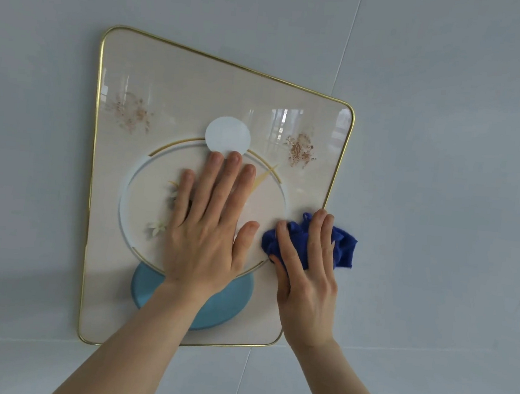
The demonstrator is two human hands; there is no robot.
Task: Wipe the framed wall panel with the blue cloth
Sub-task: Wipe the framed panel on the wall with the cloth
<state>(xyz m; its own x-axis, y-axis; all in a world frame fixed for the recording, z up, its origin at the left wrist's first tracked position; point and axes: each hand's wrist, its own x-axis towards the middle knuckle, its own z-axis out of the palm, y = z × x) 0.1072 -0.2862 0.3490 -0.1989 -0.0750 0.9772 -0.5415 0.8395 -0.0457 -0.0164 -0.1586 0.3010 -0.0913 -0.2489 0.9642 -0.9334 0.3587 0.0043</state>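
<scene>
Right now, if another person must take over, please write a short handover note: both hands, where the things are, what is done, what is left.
Left hand: open, flat on the framed wall panel, fingers spread over its central circle design.
Right hand: holds the bunched blue cloth against the panel's right edge, at the gold frame, lower half.
Done: cannot tell which areas are already wiped; the glossy surface shows only reflections.
Left: wipe the rest of the panel, including under the left hand.

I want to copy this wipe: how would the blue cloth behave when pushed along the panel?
The crumpled blue cloth looks floppy, bunched under the right hand, so it probably drags and folds. The glossy gold-framed wall panel probably lets it slide.
</scene>
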